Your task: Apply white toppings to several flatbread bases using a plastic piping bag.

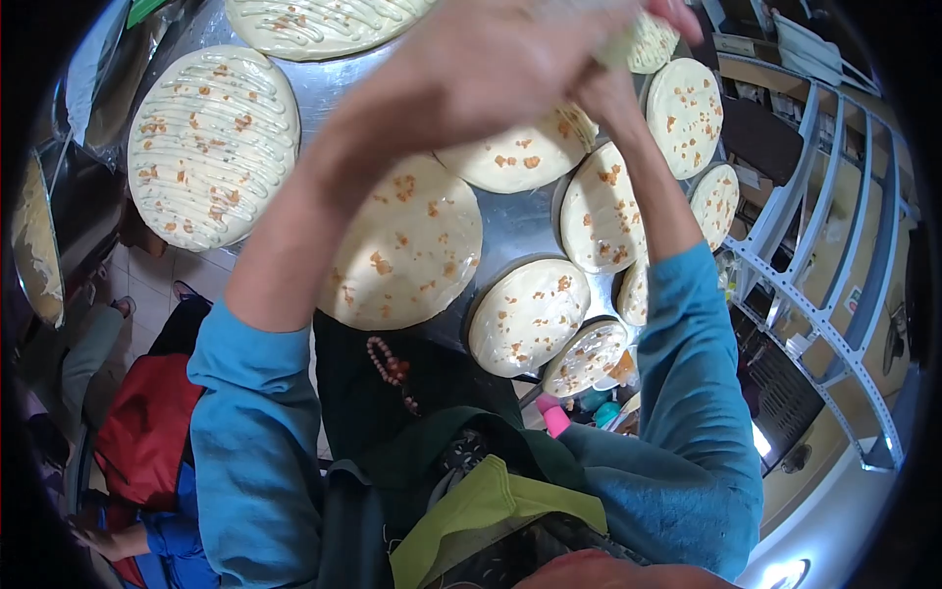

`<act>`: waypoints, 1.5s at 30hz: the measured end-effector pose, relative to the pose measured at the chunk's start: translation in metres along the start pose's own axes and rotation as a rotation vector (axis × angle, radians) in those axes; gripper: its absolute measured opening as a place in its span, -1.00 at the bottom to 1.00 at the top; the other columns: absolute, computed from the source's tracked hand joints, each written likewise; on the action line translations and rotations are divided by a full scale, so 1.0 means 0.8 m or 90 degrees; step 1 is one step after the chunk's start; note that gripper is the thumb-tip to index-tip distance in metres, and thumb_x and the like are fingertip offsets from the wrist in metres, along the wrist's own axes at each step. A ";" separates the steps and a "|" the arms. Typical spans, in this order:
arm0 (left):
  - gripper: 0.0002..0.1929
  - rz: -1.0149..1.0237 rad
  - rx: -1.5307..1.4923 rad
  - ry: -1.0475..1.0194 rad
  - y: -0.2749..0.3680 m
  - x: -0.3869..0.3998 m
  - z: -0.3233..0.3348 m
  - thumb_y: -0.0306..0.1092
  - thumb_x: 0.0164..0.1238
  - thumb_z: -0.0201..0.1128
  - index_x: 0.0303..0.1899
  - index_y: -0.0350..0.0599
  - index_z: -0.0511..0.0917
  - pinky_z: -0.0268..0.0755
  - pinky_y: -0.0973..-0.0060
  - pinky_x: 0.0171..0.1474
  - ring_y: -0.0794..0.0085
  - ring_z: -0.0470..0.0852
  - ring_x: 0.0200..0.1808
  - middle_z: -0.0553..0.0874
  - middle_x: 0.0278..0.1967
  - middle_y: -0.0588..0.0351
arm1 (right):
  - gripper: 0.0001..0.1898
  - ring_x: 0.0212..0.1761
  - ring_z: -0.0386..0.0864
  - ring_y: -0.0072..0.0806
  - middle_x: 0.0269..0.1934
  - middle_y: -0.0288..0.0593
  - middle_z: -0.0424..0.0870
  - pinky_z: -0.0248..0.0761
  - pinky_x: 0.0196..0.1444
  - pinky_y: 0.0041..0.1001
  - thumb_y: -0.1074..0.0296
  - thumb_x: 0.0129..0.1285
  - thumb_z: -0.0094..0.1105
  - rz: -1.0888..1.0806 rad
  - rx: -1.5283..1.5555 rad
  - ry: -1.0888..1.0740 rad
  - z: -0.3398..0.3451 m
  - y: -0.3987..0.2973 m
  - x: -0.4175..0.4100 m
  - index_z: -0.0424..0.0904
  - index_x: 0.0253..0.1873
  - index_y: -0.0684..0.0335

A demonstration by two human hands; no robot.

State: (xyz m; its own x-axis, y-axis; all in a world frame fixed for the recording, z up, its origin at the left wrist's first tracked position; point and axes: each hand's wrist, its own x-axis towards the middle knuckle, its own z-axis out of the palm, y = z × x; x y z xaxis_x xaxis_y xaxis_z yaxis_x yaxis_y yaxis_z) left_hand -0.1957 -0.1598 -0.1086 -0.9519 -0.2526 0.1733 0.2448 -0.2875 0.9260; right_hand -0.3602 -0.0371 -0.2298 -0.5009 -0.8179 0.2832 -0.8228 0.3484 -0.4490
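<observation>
At the top centre, my left hand (pixel 508 66) is blurred and reaches across the round, cream-covered bases. My right hand (pixel 603 92) is close to it, partly hidden behind it. A pale green, blurred thing (pixel 617 48) shows between the hands; what it is and which hand holds it cannot be told. Below the hands is a base with orange-brown bits (pixel 515 158) and some piped lines at its right edge. A striped base (pixel 213 147) lies at the left, and another (pixel 316 26) at the top. A plain-topped base with bits (pixel 405 250) sits nearest my body.
Several more topped rounds, such as one (pixel 530 316), stand on the shiny metal table (pixel 519 221). A metal bowl with cream residue (pixel 37 250) is at far left. Metal shelving (pixel 802 287) stands at the right. A person in red and blue (pixel 151 434) is at lower left.
</observation>
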 end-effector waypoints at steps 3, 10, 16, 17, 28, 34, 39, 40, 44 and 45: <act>-0.72 0.269 0.335 0.251 0.017 -0.019 -0.043 -0.37 0.65 -0.11 0.16 -0.14 0.53 0.41 0.11 0.35 0.19 0.59 0.23 0.69 0.10 -0.09 | -0.77 -0.13 0.54 -0.22 -0.18 -0.01 0.62 0.45 -0.06 -0.25 0.38 0.41 0.04 -0.291 0.308 0.009 0.055 -0.059 0.097 0.51 0.09 0.29; -0.70 0.392 0.237 0.069 -0.001 -0.009 -0.042 -0.32 0.67 -0.17 0.11 -0.16 0.53 0.39 0.28 0.36 0.33 0.60 0.15 0.66 0.09 0.02 | -0.76 -0.19 0.61 -0.35 -0.19 -0.07 0.67 0.53 -0.15 -0.38 0.44 0.32 0.17 0.041 0.296 -0.336 -0.029 -0.004 0.047 0.56 0.04 0.37; -0.75 0.225 -0.009 0.033 -0.009 -0.016 0.030 -0.43 0.62 -0.11 0.03 -0.32 0.53 0.41 0.32 0.25 0.28 0.54 0.07 0.56 -0.04 -0.06 | -0.75 -0.10 0.60 -0.39 -0.17 -0.18 0.63 0.48 -0.11 -0.39 0.62 0.33 0.04 0.080 0.321 -0.249 -0.068 -0.024 -0.029 0.52 0.07 0.26; -0.76 0.213 0.010 0.014 -0.023 -0.008 0.020 -0.42 0.62 -0.09 0.04 -0.29 0.54 0.41 0.32 0.26 0.28 0.56 0.08 0.58 -0.02 -0.07 | -0.75 -0.10 0.60 -0.39 -0.17 -0.18 0.63 0.48 -0.11 -0.39 0.62 0.33 0.04 0.079 0.321 -0.249 -0.069 -0.020 -0.027 0.52 0.07 0.26; -0.71 0.581 0.292 0.169 -0.019 -0.004 -0.072 -0.39 0.65 -0.15 0.06 -0.26 0.55 0.57 0.29 0.15 0.26 0.67 0.07 0.71 0.03 -0.11 | -0.71 -0.03 0.50 -0.15 -0.06 0.06 0.60 0.41 0.09 -0.28 0.51 0.37 -0.02 -0.320 0.350 -0.035 0.038 -0.103 0.086 0.47 0.16 0.34; -0.80 0.117 0.035 0.071 0.024 -0.041 0.033 -0.39 0.62 -0.06 0.00 -0.27 0.48 0.44 0.35 0.25 0.29 0.58 0.01 0.60 -0.06 -0.03 | -0.70 0.00 0.61 -0.31 -0.07 -0.11 0.66 0.49 0.08 -0.39 0.47 0.25 0.20 -0.027 0.025 -0.020 -0.016 -0.068 -0.041 0.57 0.08 0.33; -0.75 0.395 0.250 0.174 -0.009 -0.031 -0.001 -0.32 0.65 -0.14 -0.01 -0.21 0.50 0.41 0.26 0.32 0.23 0.55 0.22 0.66 0.01 -0.11 | -0.68 0.01 0.63 -0.33 -0.07 -0.12 0.68 0.50 0.10 -0.37 0.47 0.17 0.25 -0.071 0.196 -0.597 -0.041 -0.005 0.049 0.59 0.05 0.34; -0.77 0.448 0.073 0.079 -0.011 -0.027 -0.052 -0.35 0.63 -0.07 0.01 -0.25 0.52 0.42 0.26 0.29 0.25 0.56 0.20 0.66 -0.01 -0.09 | -0.68 0.01 0.63 -0.33 -0.07 -0.12 0.68 0.50 0.10 -0.37 0.47 0.17 0.25 -0.076 0.200 -0.598 -0.039 -0.006 0.048 0.59 0.05 0.34; -0.78 0.491 0.125 0.071 -0.027 -0.020 -0.047 -0.36 0.61 -0.04 0.01 -0.27 0.52 0.42 0.27 0.29 0.25 0.57 0.18 0.65 -0.02 -0.09 | -0.63 0.05 0.62 -0.32 -0.01 -0.11 0.67 0.49 0.14 -0.36 0.46 0.17 0.27 -0.087 0.281 -0.512 -0.047 0.002 0.037 0.58 0.10 0.33; -0.79 0.505 0.148 0.071 -0.031 -0.021 -0.045 -0.37 0.61 -0.03 0.01 -0.28 0.52 0.42 0.28 0.29 0.25 0.57 0.17 0.65 -0.02 -0.10 | -0.62 0.06 0.61 -0.32 0.00 -0.11 0.66 0.48 0.15 -0.36 0.46 0.17 0.27 -0.093 0.304 -0.491 -0.046 0.000 0.033 0.57 0.11 0.33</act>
State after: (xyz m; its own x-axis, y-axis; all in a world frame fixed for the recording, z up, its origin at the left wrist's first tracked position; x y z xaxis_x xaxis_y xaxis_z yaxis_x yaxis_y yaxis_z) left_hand -0.1793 -0.1817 -0.1462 -0.4859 -0.3935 0.7805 0.7795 0.2087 0.5905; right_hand -0.3834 -0.0418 -0.1915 0.0588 -0.9774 -0.2030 -0.5796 0.1321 -0.8041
